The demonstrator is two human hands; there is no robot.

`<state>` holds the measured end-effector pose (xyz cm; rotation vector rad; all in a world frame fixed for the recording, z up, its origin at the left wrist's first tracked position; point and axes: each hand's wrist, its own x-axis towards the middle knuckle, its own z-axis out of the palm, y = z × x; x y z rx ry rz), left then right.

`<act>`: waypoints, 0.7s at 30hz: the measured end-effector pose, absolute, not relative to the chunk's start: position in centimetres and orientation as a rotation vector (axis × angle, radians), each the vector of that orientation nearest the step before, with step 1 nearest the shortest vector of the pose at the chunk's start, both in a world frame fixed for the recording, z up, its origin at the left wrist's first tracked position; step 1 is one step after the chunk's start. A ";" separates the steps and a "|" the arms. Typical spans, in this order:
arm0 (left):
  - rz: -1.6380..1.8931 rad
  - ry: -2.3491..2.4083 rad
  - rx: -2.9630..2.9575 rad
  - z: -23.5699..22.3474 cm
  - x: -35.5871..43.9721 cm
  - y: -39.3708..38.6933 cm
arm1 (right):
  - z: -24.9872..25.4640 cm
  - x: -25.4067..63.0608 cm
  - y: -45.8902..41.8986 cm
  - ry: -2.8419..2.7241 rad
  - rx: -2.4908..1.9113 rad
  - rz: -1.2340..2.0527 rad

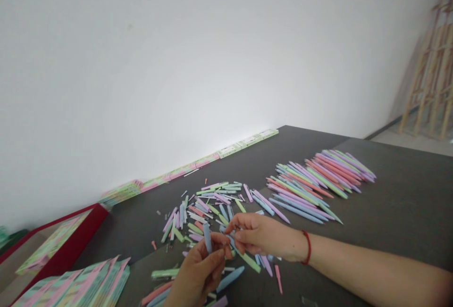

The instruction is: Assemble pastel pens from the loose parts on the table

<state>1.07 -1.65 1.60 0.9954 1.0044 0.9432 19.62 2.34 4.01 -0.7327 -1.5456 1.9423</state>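
My left hand (200, 271) is closed around a short light-blue pen part (207, 237), which stands upright between the fingers. Close beside it, the fingertips of my right hand (267, 237) are pinched together. Whatever is between them is too small to make out. Below and around both hands lies a loose heap of pastel pen parts (215, 199) in blue, green, purple and coral. A pointed blue pen piece (230, 278) rests just right of my left hand, and a coral piece (278, 278) lies below my right wrist.
Rows of pastel pens (300, 189) lie on the dark table (329, 260) to the right. Flat printed packets (184, 170) line the wall edge. At the left are a red-edged box (67, 245) and a stack of printed sleeves (81, 283). Wooden racks (430, 71) stand far right.
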 end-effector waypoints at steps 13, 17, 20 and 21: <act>0.953 1.174 1.086 0.4 1.3 -1.3 | 3.3 20.9 3.3 -2.177 -1.050 1.181; 0.851 1.280 1.330 -0.2 1.6 -1.4 | 2.4 21.4 3.9 -2.452 -1.182 0.656; 0.787 1.369 1.470 -0.1 1.9 -1.6 | 1.6 21.3 4.0 -2.542 -1.253 0.489; 0.775 1.382 1.512 0.0 1.9 -1.7 | 1.4 21.3 4.0 -2.562 -1.274 0.469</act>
